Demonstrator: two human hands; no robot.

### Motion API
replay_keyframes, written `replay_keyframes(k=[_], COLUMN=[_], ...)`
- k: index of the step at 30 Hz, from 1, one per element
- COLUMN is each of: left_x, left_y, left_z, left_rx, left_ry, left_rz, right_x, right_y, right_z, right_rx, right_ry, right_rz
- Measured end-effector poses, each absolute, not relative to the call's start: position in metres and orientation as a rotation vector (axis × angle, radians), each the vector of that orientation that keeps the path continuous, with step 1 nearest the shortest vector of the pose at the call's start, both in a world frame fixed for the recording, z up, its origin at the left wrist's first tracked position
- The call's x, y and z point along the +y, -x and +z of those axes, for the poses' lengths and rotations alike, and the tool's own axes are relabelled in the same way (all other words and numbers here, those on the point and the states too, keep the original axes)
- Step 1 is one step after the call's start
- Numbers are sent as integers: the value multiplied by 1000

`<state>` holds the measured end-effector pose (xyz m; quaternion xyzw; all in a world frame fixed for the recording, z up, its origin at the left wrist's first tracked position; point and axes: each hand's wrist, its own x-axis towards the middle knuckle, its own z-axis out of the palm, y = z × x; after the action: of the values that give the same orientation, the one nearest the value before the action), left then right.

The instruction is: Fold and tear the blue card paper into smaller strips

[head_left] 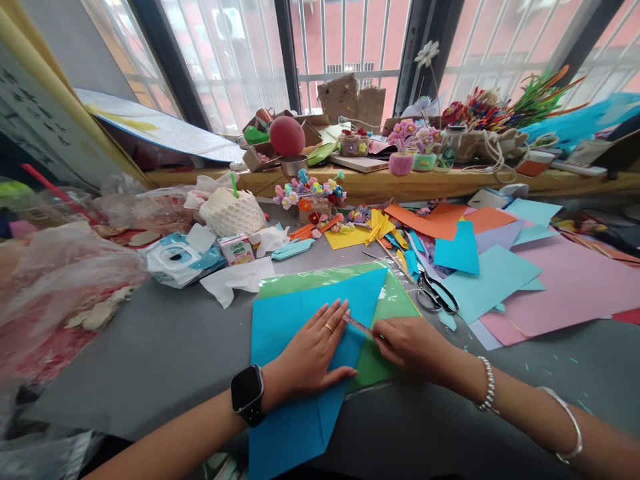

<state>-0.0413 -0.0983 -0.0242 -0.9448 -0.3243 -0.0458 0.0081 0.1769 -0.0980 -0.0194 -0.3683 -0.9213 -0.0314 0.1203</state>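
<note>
A large sheet of blue paper (280,320), folded over itself, lies at a slant on a green pack in clear plastic (395,293). My left hand (317,347) rests flat on the blue paper, its fingers stretched out and the thumb apart. To its right, my right hand (407,343) is closed round a slim, pale patterned knife-like tool (357,325). The tool's far end reaches to the blue paper beside my left fingertips; its exact tip is hard to make out. Black-handled scissors (436,293) lie just beyond my right hand.
Coloured paper sheets (565,287) and orange and yellow scraps (380,227) spread across the right and back. At the left are a wipes pack (180,259), a small carton (237,249), a white coconut (233,211) and plastic bags (65,280). Handmade flowers (313,197) stand behind.
</note>
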Motion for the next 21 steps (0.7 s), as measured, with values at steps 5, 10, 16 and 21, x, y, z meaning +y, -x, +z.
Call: replay_keyframes(k=[5,10,16,21], left_x=[-99,-100,-101,-101], left_y=[39,39,39,40], left_z=[-26,-29,-32,-35], left_rx=[-1010,-1075,-1112,-1146], left_ry=[2950,2921,2884,2863], left_rz=[-163,-216,-251,-267], right_x=[-95,-93,-92,-90], right_y=[-174,-178,-180,-183], right_z=[-25,-23,-23,-24], right_rx=[-2718,-2730,-2723,-2746], right_ry=[1155,1216,1286,1325], right_rz=[-192,-102,-75,-122])
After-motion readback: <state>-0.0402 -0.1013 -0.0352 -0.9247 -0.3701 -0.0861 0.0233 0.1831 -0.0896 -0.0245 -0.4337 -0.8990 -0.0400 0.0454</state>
